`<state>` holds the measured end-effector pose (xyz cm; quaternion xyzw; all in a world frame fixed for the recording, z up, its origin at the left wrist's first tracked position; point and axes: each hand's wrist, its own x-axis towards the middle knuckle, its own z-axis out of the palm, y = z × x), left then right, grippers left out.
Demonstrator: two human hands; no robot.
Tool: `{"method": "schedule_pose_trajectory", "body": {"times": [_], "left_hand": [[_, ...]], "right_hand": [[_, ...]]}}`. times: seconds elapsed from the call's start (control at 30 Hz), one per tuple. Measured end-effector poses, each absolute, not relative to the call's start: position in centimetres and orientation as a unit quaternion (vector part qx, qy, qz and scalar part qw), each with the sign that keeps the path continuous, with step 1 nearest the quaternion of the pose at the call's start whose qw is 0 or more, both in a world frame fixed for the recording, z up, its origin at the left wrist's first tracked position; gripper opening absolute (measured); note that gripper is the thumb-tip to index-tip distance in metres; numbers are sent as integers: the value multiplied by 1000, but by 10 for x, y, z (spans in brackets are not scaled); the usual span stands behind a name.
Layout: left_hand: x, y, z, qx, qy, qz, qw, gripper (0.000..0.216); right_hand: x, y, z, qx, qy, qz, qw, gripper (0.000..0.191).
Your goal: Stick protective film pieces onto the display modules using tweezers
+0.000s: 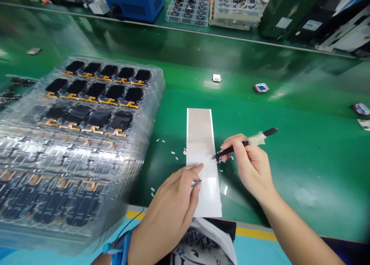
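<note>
A long sheet [200, 130] lies on the green bench, beige at its far part and glossy white nearer me. My left hand [176, 199] rests on its near left side, the index fingertip touching the white surface. Between the fingers of that hand a slim metal tool [196, 183] pokes out; most of it is hidden. In my right hand [253, 161] are black tweezers [231, 150] with pale tape wound round the rear end. Their tips are at the sheet's right edge. Tiny white pieces [220, 157] lie scattered on both sides of the sheet.
To the left rises a tall stack of clear plastic trays [156, 99] holding black screens [96, 91] with orange flex strips. Small watch-like parts [261, 88] lie farther back. A shelf [185, 32] behind carries a blue box [135, 5] and divided cases [187, 10].
</note>
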<state>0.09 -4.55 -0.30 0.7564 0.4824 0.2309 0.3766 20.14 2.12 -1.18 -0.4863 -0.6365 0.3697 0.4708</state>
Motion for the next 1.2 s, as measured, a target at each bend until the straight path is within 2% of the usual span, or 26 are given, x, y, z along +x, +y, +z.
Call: {"method": "schedule_pose_trajectory", "body": {"times": [0.1,0.37,0.77,1.2], "left_hand": [[10,-34,-4,782,461,239,345,9],[24,-15,-12,842,432,196,256,19],[25,-10,-15,795,483,229,287,20],[24,-10,-21,776,489,251,311,13]], "right_hand": [[209,25,-17,-510,-596,395,478,12],[215,18,-32,-577,-519,411,479,21],[210,20,-31,-561,-465,471,497,25],[209,21,-35,-553,-465,454,521,25]]}}
